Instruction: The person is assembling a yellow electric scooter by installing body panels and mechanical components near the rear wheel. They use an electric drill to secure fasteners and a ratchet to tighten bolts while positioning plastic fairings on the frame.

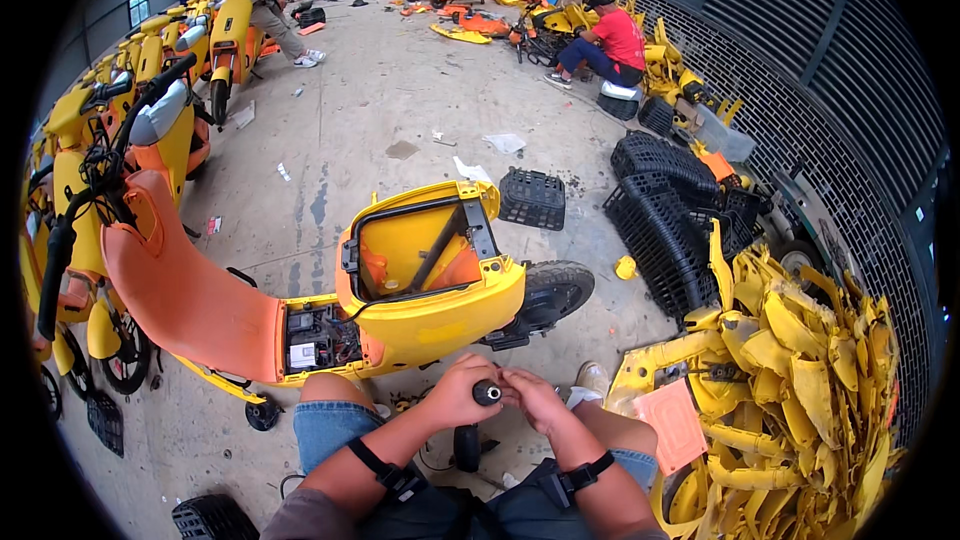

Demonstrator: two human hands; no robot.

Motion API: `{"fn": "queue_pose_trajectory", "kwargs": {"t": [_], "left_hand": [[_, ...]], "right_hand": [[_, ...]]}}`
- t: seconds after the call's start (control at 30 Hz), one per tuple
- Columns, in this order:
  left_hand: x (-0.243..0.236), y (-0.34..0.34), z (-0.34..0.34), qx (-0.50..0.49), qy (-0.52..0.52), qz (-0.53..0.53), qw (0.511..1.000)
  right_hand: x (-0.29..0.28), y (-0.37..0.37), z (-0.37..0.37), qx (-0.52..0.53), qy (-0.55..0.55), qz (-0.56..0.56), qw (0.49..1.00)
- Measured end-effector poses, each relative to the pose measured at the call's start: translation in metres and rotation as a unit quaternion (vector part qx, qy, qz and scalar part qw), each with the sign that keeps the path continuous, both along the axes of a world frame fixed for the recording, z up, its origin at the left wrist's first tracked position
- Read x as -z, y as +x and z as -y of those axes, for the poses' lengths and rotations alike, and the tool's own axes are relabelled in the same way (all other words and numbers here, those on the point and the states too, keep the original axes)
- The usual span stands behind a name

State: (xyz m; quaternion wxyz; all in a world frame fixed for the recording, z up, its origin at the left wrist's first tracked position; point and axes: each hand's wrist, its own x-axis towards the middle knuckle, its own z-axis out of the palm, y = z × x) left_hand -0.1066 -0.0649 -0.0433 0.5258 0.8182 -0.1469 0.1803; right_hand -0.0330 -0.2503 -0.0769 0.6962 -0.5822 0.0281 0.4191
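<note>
Above my lap, my left hand [460, 396] is wrapped round a black power drill [487, 393], its round nose turned up toward me. The drill's dark lower end [466, 448] shows below the hand. My right hand [534, 401] is closed close beside the nose, fingertips bent together. What those fingertips pinch, if anything, is too small to make out. Just beyond both hands stands a yellow and orange scooter [440, 325]. Its seat compartment [408, 250] is uncovered, and wiring and a white-labelled box [303, 355] show in its floor opening.
A heap of yellow plastic panels [790, 370] rises at my right, an orange panel [672, 425] on its near side. Black baskets [660, 220] lie beyond it. Scooters [80, 200] line the left. One person [612, 45] sits far right; another [262, 0] stands far left.
</note>
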Motion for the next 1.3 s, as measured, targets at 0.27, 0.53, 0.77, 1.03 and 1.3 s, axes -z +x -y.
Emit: {"fn": "queue_pose_trajectory", "kwargs": {"t": [0.27,0.53,0.77,1.03,1.3], "left_hand": [[0.003,-0.010,0.013,-0.023,-0.128,-0.059,0.990],[-0.007,-0.019,0.014,-0.025,-0.193,-0.167,0.967],[0.000,-0.024,0.020,-0.088,-0.063,-0.172,0.979],[0.007,-0.025,0.020,-0.116,-0.066,-0.208,0.969],[-0.007,-0.020,0.020,-0.134,-0.097,-0.187,0.968]], "right_hand": [[-0.008,-0.010,-0.011,-0.030,0.067,0.002,0.997],[0.000,-0.008,-0.009,-0.079,0.073,0.007,0.994],[0.025,-0.011,-0.016,-0.081,0.100,-0.083,0.988],[0.027,-0.001,-0.020,-0.118,0.085,-0.010,0.989],[-0.008,0.009,-0.031,0.106,0.067,0.076,0.989]]}}
